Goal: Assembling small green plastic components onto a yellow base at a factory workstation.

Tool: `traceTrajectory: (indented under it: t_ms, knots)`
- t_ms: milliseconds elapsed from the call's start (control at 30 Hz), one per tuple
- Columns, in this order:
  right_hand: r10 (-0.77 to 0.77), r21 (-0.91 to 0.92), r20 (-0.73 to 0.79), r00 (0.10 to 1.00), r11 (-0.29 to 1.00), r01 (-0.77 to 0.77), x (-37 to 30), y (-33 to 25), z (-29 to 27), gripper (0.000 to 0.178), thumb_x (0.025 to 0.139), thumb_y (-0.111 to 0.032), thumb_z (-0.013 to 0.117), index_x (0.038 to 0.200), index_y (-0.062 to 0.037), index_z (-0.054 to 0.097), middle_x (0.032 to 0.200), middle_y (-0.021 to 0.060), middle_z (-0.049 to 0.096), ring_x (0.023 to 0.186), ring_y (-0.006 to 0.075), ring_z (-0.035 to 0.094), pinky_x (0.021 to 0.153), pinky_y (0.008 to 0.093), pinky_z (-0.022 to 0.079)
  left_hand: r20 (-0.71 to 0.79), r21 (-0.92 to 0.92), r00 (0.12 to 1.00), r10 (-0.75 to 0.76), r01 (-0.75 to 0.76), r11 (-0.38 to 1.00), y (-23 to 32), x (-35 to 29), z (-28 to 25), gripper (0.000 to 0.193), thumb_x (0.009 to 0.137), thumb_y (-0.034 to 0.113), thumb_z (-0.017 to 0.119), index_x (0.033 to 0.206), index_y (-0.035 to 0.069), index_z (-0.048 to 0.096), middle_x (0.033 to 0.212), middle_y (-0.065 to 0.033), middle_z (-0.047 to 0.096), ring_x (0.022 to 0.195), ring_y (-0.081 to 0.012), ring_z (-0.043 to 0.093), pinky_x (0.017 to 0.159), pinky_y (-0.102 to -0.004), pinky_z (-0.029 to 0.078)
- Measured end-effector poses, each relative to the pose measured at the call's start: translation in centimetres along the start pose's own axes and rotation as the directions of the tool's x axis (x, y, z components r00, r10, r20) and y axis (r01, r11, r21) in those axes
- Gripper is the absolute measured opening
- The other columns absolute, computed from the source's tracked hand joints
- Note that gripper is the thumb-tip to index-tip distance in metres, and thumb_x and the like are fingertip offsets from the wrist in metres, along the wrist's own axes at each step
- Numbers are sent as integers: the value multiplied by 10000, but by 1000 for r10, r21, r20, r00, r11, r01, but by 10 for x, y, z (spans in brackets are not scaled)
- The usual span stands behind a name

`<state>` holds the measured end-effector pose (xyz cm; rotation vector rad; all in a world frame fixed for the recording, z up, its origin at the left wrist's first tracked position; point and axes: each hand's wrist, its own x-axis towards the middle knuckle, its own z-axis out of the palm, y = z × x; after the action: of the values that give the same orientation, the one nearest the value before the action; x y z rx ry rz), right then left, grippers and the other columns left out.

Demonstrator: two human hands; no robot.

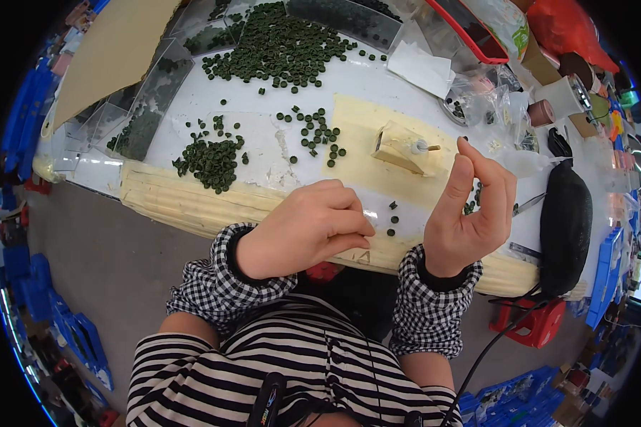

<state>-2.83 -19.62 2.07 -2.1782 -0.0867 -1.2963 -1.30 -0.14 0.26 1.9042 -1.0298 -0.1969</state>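
My left hand [306, 228] is held over the front edge of the table, its fingers curled and pressed together; whatever is between them is hidden. A few small dark green round pieces [393, 220] lie just right of its fingertips. My right hand [475, 206] is raised, thumb and forefinger brought together in a pinch; anything held there is too small to make out. Behind and between the hands stands a cream, tape-covered block [399, 151] with a pale knob and a short thin rod. More green pieces [470, 203] show partly behind the right hand.
Heaps of green pieces [210, 162] lie left and at the back [278, 50]. Clear plastic trays [153, 99] and cardboard [114, 50] stand at left. A white tissue [420, 67], a red-rimmed case [477, 32] and a black pouch [566, 220] with a cable are at right.
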Motion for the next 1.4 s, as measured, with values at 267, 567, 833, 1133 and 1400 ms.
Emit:
traceTrajectory:
  t_ms: [267,567,833,1133,1400]
  knots:
    - [-62,380,300,952,923,-59,1,-7,-9,120,752,8,736,866,-13,701,784,82,647,696,213,583,625,295,453,-394,-527,888,-237,-7,850,7,13,-7,243,772,-39,757,997,-29,665,915,-111,694,855,-148,671,749,-259,545]
    - [-216,415,396,892,909,36,2,-17,-2,340,697,16,751,1028,-57,726,833,57,638,730,219,584,633,313,460,-202,-942,907,-369,-77,327,-13,12,-3,189,914,74,648,1078,-19,656,942,-97,689,839,-139,654,766,-246,545]
    - [-201,394,360,911,918,47,-2,-17,1,382,688,33,747,1058,-57,724,842,59,622,742,216,582,639,312,462,-96,-984,924,-370,-32,177,-11,14,-5,253,955,92,592,1191,2,610,979,-87,691,843,-111,656,789,-237,549]
    - [-148,337,356,923,941,21,-4,-19,2,364,706,43,736,1057,-52,725,851,66,619,745,220,581,639,310,467,-109,-972,917,-385,-16,236,-13,13,-3,239,967,134,583,1163,5,626,1001,-82,687,871,-122,662,821,-249,556]
    - [-188,362,372,909,931,45,-6,-18,4,388,712,38,733,1089,-53,712,857,67,625,746,214,586,640,311,464,-232,-867,908,-349,-30,498,-14,12,-2,230,948,76,600,1157,-4,654,1004,-67,680,922,-108,620,836,-238,516]
